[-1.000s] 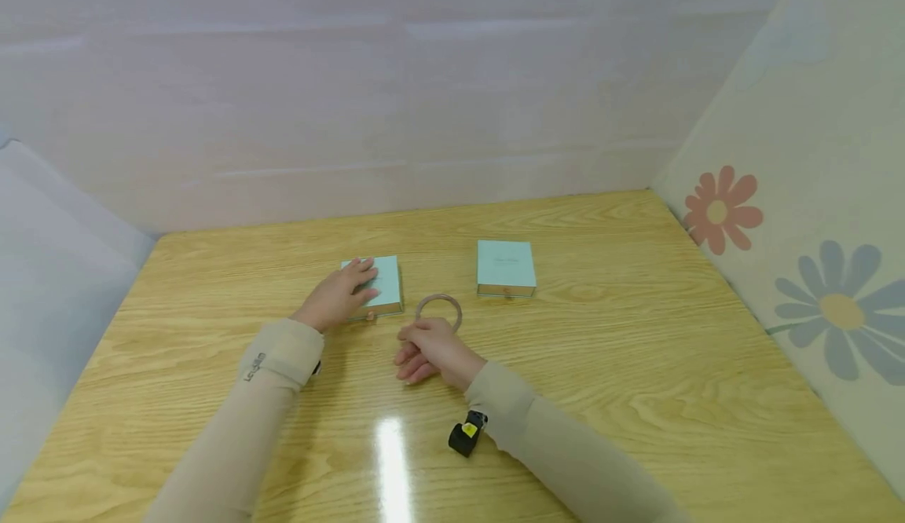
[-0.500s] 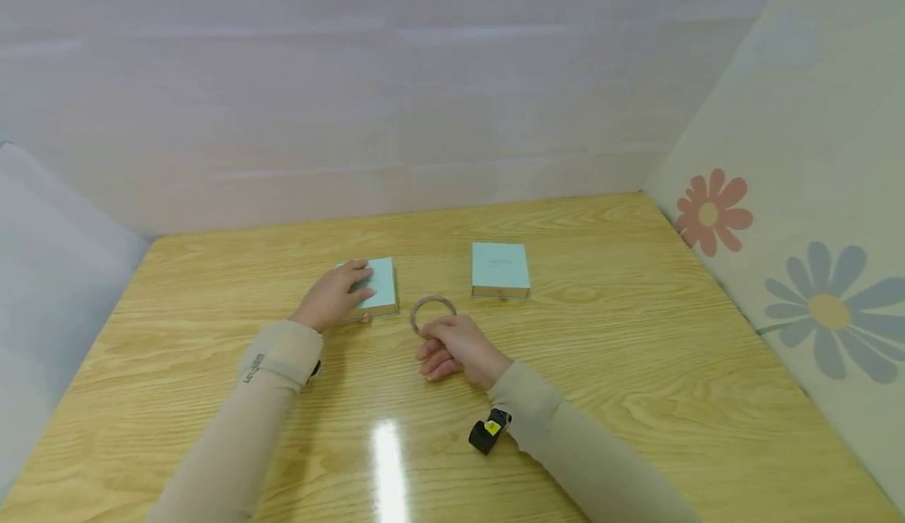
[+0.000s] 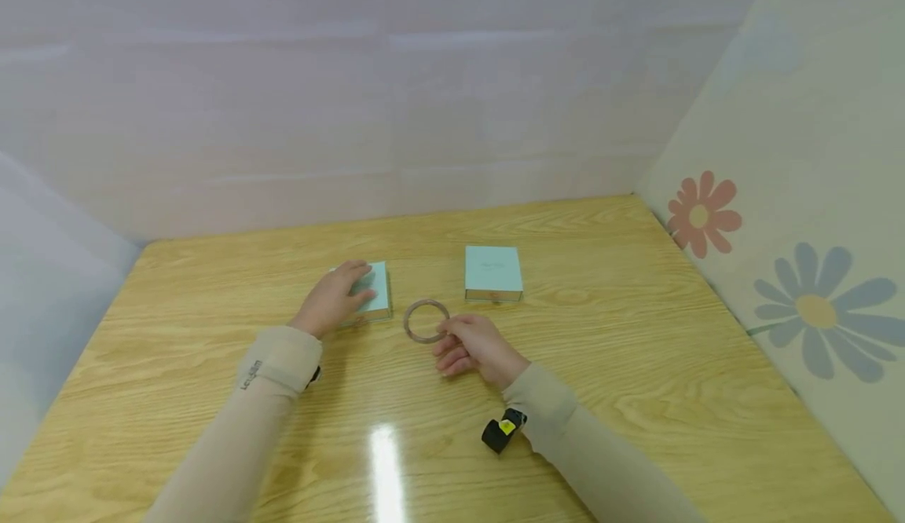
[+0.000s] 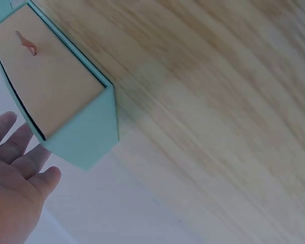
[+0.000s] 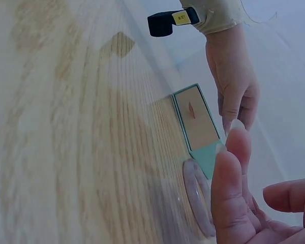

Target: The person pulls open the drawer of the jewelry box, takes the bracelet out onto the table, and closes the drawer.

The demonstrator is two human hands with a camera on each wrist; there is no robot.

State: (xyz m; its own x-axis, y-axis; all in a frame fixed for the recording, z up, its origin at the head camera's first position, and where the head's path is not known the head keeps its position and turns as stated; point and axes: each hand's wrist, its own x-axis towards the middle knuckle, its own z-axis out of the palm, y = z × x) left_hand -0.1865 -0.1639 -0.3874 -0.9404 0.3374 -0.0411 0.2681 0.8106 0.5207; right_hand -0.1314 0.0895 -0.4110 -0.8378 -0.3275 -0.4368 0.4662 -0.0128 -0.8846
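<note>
A light teal box [image 3: 379, 286] with a tan drawer front and small ribbon pull stands left of centre. My left hand [image 3: 330, 301] rests on its lid, fingers relaxed and spread; the left wrist view shows the fingers [image 4: 12, 140] along the box's far side. A brownish, translucent bangle [image 3: 426, 301] is right of that box, low over the wood. My right hand [image 3: 481, 346] pinches the bangle's right rim between thumb and index finger, its other fingers loosely bent. In the right wrist view, the fingers hide part of the bangle [image 5: 194, 195].
A second teal box [image 3: 492, 269] sits behind the bangle, to the right. Both stand on a wood-grain table [image 3: 622, 334]. A pale wall backs the table, and a flower-printed panel [image 3: 841, 287] borders its right side.
My right hand has shifted right around the bangle, from its near left side to its right rim, uncovering the ring. The left hand stays on its box. The view has shifted slightly.
</note>
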